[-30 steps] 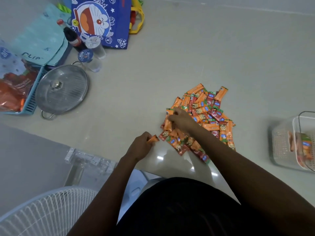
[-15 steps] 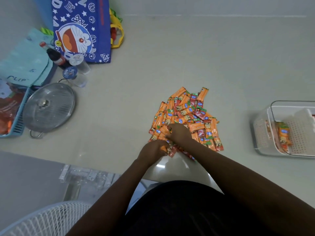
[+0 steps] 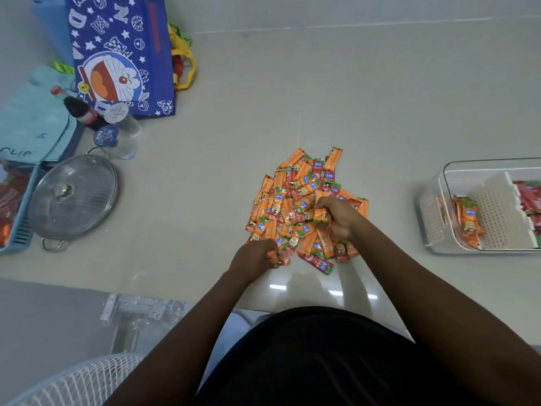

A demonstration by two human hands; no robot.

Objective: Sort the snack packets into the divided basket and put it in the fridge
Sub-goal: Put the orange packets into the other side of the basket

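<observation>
Sorting barely begun: right hand (image 3: 336,218) fingers clutching orange packets (image 3: 320,215); left hand (image 3: 254,259) fingers pinching another. Big pile (image 3: 295,200) under fingers unsorted. Divided basket (image 3: 439,206) far right of fingers, few packets inside; fridge step pending.

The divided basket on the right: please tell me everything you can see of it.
The divided basket is a clear plastic tub with rounded corners and a white perforated insert and divider. It stands upright on the pale floor, right of the packet pile, partly cut off by the picture edge. Orange packets lie in its left compartment, red packets in the right. Neither hand touches it.
</observation>
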